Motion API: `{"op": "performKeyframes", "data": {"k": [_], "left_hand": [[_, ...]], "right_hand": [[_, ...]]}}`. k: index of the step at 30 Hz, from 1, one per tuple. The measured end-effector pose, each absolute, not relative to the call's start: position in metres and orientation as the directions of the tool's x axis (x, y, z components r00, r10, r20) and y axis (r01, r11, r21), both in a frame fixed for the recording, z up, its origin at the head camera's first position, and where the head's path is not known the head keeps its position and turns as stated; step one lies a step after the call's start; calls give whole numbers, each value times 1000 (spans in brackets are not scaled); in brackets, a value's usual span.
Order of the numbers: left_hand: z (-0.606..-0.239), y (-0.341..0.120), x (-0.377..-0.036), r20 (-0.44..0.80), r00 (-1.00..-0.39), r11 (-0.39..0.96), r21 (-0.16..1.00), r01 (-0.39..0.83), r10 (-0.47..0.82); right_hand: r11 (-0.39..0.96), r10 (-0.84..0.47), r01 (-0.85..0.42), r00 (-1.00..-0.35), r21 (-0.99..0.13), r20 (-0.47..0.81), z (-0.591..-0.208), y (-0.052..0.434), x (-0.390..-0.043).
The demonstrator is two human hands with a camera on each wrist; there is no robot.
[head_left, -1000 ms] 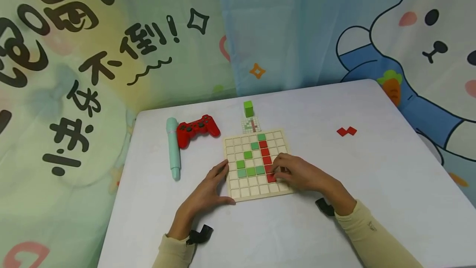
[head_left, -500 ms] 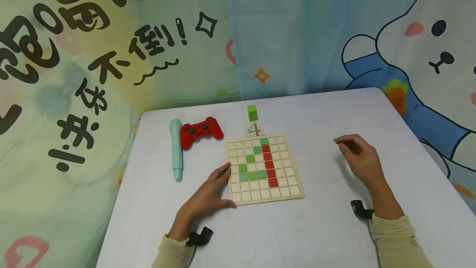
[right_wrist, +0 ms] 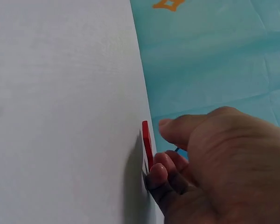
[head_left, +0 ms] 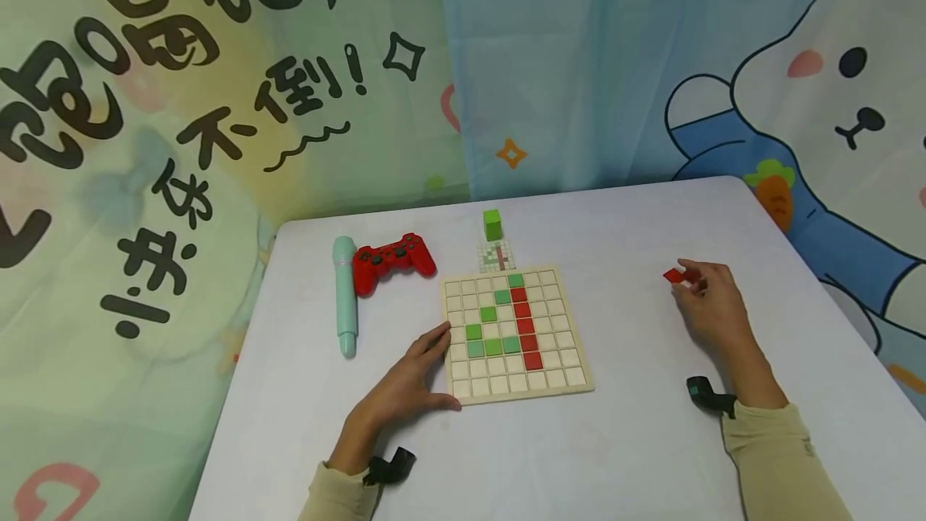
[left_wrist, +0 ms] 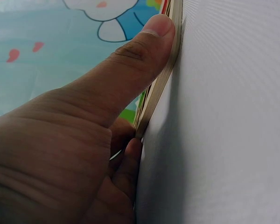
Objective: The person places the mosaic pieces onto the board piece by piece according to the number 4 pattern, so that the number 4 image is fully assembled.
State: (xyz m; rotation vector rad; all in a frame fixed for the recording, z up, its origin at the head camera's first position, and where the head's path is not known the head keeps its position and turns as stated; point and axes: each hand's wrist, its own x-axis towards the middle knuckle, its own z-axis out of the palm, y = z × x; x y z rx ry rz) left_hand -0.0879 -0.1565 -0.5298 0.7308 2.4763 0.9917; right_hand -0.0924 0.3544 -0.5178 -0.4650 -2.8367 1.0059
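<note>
**Red tile at the right hand's fingertips**

The red tile point(head_left: 674, 275) lies on the white table point(head_left: 637, 441), right of the wooden grid board point(head_left: 571, 380). The right hand point(head_left: 707, 305) pinches it with curled fingers; the left hand point(head_left: 402, 388), fingers straight, presses the board's left edge.

A small flat red tile point(head_left: 674, 275) lies on the white table point(head_left: 637, 441), at fingertips.
</note>
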Motion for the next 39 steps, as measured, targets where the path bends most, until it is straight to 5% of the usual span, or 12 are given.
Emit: {"op": "performKeyframes", "data": {"k": [39], "left_hand": [[-528,-157,-88,-145,-790,605,729,322,596]], "right_hand": [[809,219,201,-975,-552,-34,-521,354,-100]]}}
